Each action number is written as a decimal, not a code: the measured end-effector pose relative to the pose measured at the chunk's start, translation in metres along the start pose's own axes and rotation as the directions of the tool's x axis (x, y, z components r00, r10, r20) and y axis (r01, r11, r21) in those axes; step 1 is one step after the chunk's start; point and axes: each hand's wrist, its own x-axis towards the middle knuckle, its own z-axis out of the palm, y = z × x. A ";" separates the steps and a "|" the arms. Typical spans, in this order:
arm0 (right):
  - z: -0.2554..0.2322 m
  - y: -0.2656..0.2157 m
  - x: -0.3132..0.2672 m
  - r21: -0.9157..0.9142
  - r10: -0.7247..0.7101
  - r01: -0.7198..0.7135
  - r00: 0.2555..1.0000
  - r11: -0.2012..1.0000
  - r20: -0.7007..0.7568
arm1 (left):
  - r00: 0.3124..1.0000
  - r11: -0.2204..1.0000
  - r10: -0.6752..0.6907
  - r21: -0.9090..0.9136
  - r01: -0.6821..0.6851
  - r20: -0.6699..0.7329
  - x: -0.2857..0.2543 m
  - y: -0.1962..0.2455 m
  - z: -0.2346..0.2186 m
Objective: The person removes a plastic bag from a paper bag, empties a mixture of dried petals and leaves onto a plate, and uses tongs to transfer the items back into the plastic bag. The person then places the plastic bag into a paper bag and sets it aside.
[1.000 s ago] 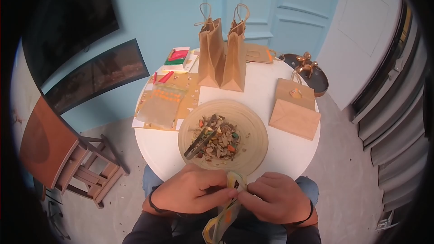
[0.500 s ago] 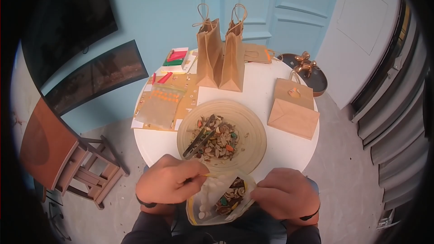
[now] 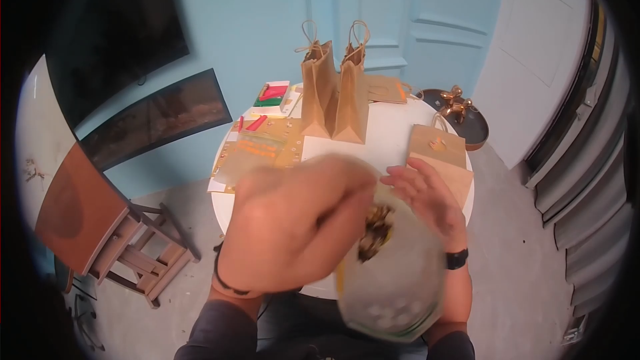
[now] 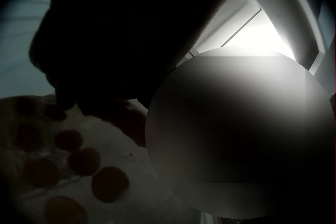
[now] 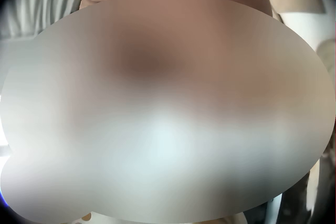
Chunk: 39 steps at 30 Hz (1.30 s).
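Raised close to the head camera, my left hand (image 3: 300, 227) pinches the top edge of a translucent pouch (image 3: 400, 287). Brown and yellow dried pieces (image 3: 377, 232) show through its upper side, and pale round dots mark its lower part. The left wrist view has the left hand (image 4: 115, 35) as a dark shape above the dotted pouch (image 4: 139, 169). Behind the pouch, my right hand (image 3: 430, 197) is lifted with its fingers extended and apart. The round plate of dried pieces is hidden behind my left hand and the pouch. A large blur covers most of the right wrist view.
Two upright brown paper bags (image 3: 352, 103) stand toward the back of the round white table (image 3: 387, 153). Another paper bag (image 3: 437, 141) lies at the right. Orange-dotted pouches (image 3: 257, 150) and a small box (image 3: 272, 95) lie at the left. A wooden chair (image 3: 143, 247) stands beside the table.
The pouch was pulled open between both hands over the lap, then raised and turned upright. My left hand has come up and right; the right hand has let go and moved up behind the pouch.
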 end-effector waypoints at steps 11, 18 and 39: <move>0.024 0.058 0.003 0.257 0.126 -0.021 0.909 0.966 -0.398 | 0.944 0.861 -0.328 -0.398 0.316 0.041 0.016 -0.053 0.027; -0.029 0.021 -0.010 0.297 0.093 0.102 0.810 0.950 -0.579 | 0.875 0.882 -0.453 0.230 0.412 0.168 -0.058 -0.124 0.035; -0.024 0.025 0.045 -0.444 0.344 -0.634 0.744 0.632 -0.572 | 0.803 0.762 -0.590 0.382 0.522 0.079 -0.111 -0.192 0.023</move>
